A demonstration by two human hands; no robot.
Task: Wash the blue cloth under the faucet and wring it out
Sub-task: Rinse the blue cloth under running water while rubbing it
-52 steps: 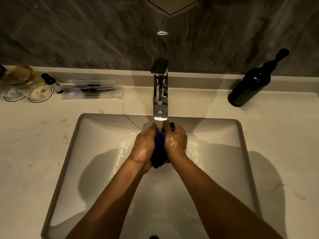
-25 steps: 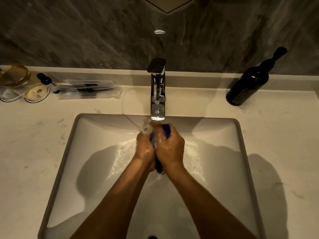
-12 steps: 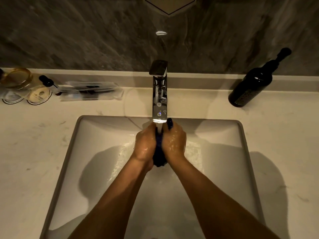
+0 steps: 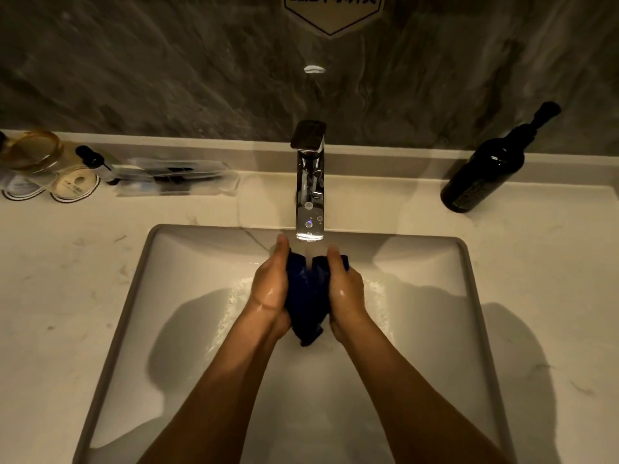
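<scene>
The blue cloth [image 4: 306, 298] is bunched between my two hands over the white sink [image 4: 134, 296]. It sits directly under the chrome faucet [image 4: 310, 182], and a stream of water falls onto its top. My left hand [image 4: 271, 284] presses the cloth's left side and my right hand [image 4: 345, 286] presses its right side. Both hands are wet. The cloth's lower tip hangs below my palms.
A dark bottle [image 4: 485, 169] stands on the counter at the right. At the left are a glass jar [image 4: 31, 152], a small dropper bottle [image 4: 95, 162], round coasters [image 4: 75, 187] and a clear packet [image 4: 174, 177]. A dark marbled wall rises behind the faucet.
My hands have drawn slightly apart, so more of the blue cloth shows between them than half a second ago. Water keeps running.
</scene>
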